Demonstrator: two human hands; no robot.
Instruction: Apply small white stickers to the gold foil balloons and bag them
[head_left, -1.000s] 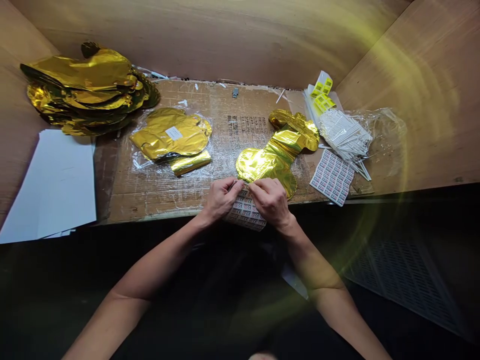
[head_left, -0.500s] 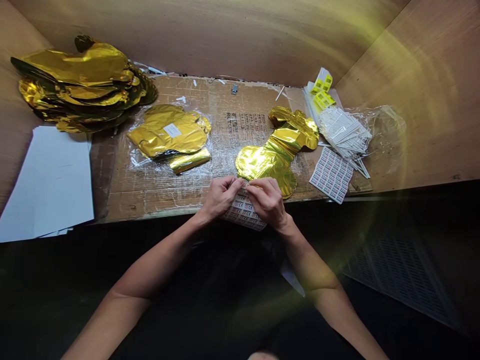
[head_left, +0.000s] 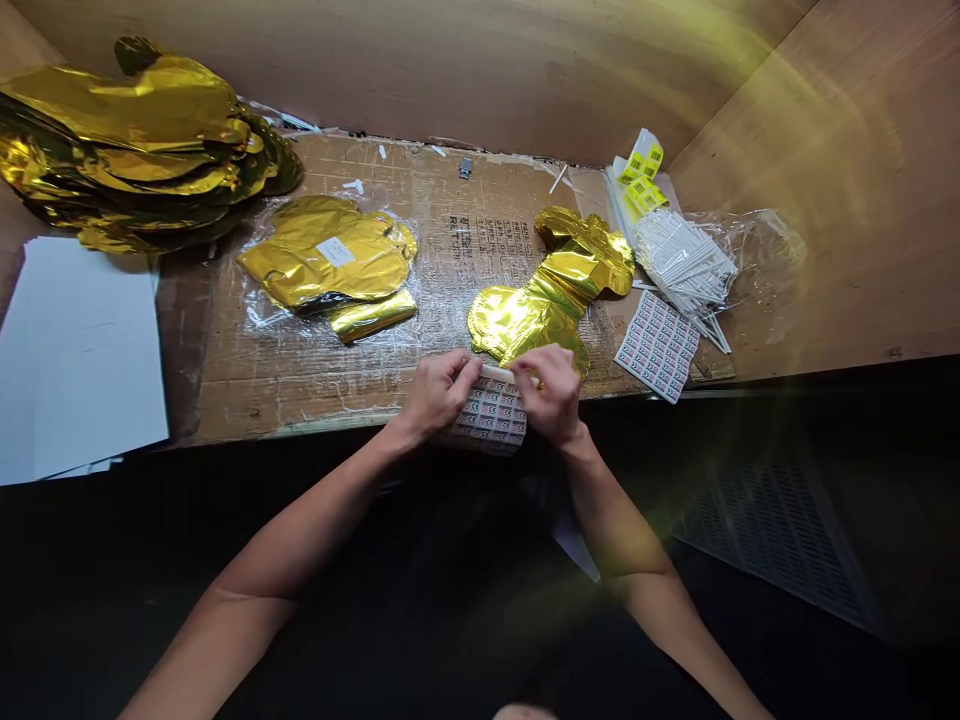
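Note:
A sheet of small printed CE stickers [head_left: 491, 418] hangs over the table's front edge, its top edge bent into a pale band. My left hand [head_left: 439, 393] is closed on the sheet's left side, thumb against the fingers. At the upper right corner, my right hand [head_left: 551, 390] pinches the sheet's edge; whether a loose sticker is in those fingertips is too small to tell. Just behind the hands lies a flat gold foil balloon [head_left: 544, 300], its near end partly covered by my right hand.
Gold foil balloons are piled [head_left: 142, 150] at far left, above white paper sheets [head_left: 82, 350]. Bagged gold foil [head_left: 307, 245] lies left of centre. On the right are white plastic sticks [head_left: 686, 260], yellow barcode labels [head_left: 645, 175] and another sticker sheet [head_left: 658, 345]. Wooden walls [head_left: 450, 70] enclose the table.
My right hand has shifted slightly right, away from my left hand, uncovering more of the sheet's top edge. The whole view has tilted a little.

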